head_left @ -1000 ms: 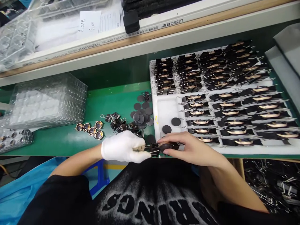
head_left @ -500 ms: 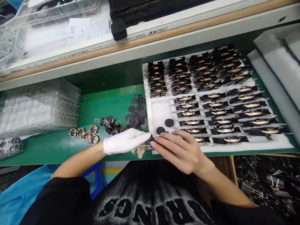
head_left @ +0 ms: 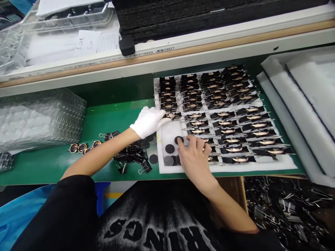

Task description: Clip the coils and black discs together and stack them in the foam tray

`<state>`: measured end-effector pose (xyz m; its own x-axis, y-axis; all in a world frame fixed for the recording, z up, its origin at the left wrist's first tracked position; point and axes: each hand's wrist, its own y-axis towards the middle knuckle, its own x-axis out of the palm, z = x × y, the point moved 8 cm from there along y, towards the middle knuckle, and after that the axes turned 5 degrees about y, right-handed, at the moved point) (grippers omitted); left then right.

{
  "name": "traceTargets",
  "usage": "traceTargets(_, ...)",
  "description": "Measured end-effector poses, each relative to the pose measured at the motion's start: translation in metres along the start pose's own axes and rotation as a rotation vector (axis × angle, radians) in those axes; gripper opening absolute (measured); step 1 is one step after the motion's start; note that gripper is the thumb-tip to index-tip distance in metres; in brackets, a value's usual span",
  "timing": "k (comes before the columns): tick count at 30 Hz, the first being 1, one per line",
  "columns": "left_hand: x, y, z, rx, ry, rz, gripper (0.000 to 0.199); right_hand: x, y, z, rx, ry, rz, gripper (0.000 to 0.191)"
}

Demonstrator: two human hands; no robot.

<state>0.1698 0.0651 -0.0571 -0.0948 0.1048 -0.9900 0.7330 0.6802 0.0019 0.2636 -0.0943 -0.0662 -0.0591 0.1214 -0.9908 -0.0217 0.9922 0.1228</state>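
My left hand (head_left: 150, 122), in a white glove, pinches a gold-rimmed watch case with black binder clips (head_left: 172, 116) at the left end of a row on the white foam tray (head_left: 171, 129). My bare right hand (head_left: 195, 158) is lower on the tray, its fingers bent and its thumb and fingertip at the edge of a black disc (head_left: 178, 139). Another black disc (head_left: 170, 149) and a greyer disc (head_left: 168, 160) lie just left of that hand. Rows of clipped watch cases (head_left: 227, 131) fill much of the tray, standing on edge.
Loose binder clips (head_left: 133, 153) and gold-rimmed watch cases (head_left: 74, 148) lie on the green bench (head_left: 104, 115). Clear plastic trays (head_left: 42, 118) are stacked at the left, foam sheets (head_left: 309, 80) at the right. A box of binder clips (head_left: 290, 205) stands below the bench edge.
My hands were together over a clipped piece at the tray's near left corner. My left hand has carried it up to the row; my right hand has moved to the discs.
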Motion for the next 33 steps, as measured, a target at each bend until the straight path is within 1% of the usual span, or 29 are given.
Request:
traceTargets(3, 0.000, -0.002, 0.001, -0.029, 0.076, 0.016, 0.050, 0.004, 0.003, -0.001, 0.038, -0.020, -0.039, 0.037)
traceTargets(5, 0.000, -0.004, -0.001, -0.073, 0.109, 0.027, 0.048, 0.003, 0.006, -0.001, 0.049, -0.036, -0.030, 0.038)
traceTargets(6, 0.000, -0.004, 0.000, -0.069, 0.120, 0.029, 0.046, 0.001, 0.007, 0.000, 0.053, -0.042, -0.022, 0.036)
traceTargets(10, 0.005, -0.003, 0.009, 0.089, 0.144, 0.026, 0.038, 0.001, 0.012, -0.002, 0.017, -0.013, -0.035, 0.013)
traceTargets(11, 0.006, -0.002, 0.010, 0.099, 0.144, 0.030, 0.036, 0.002, 0.013, -0.003, -0.008, -0.003, -0.049, 0.013)
traceTargets(13, 0.006, 0.000, 0.009, 0.073, 0.136, 0.045, 0.034, 0.006, 0.014, -0.007, -0.061, -0.012, -0.070, 0.017)
traceTargets(16, 0.004, 0.001, 0.010, 0.037, 0.118, 0.051, 0.032, 0.012, 0.013, -0.012, -0.135, -0.066, -0.088, 0.038)
traceTargets(17, 0.001, -0.001, 0.010, 0.025, 0.113, 0.053, 0.034, 0.014, 0.012, -0.013, -0.157, -0.081, -0.095, 0.040)
traceTargets(20, -0.015, -0.020, 0.000, -0.042, 0.103, 0.048, 0.049, 0.014, 0.011, -0.014, -0.221, -0.087, -0.092, 0.031)
traceTargets(22, -0.028, -0.046, -0.019, -0.106, 0.089, 0.038, 0.047, 0.008, 0.010, -0.015, -0.271, -0.041, -0.031, 0.027)
traceTargets(24, -0.038, -0.082, -0.048, -0.207, 0.050, 0.053, 0.043, -0.004, 0.010, -0.013, -0.287, 0.067, 0.098, 0.027)
traceTargets(26, -0.044, -0.130, -0.086, -0.381, -0.028, 0.127, 0.049, -0.016, 0.010, -0.006, -0.246, 0.250, 0.247, 0.029)
traceTargets(27, -0.043, -0.158, -0.108, -0.503, -0.073, 0.184, 0.053, -0.019, 0.011, -0.001, -0.205, 0.355, 0.304, 0.030)
traceTargets(29, -0.038, -0.219, -0.147, -0.777, -0.124, 0.327, 0.054, -0.022, 0.012, 0.006, -0.124, 0.548, 0.375, 0.028)
traceTargets(30, -0.031, -0.246, -0.161, -0.873, -0.115, 0.346, 0.052, -0.021, 0.013, 0.007, -0.093, 0.624, 0.395, 0.025)
traceTargets(31, -0.021, -0.266, -0.170, -0.914, -0.102, 0.313, 0.047, -0.020, 0.015, 0.007, -0.068, 0.684, 0.406, 0.022)
traceTargets(33, 0.002, -0.292, -0.177, -0.919, -0.085, 0.148, 0.040, -0.015, 0.018, 0.004, -0.023, 0.781, 0.385, 0.016)
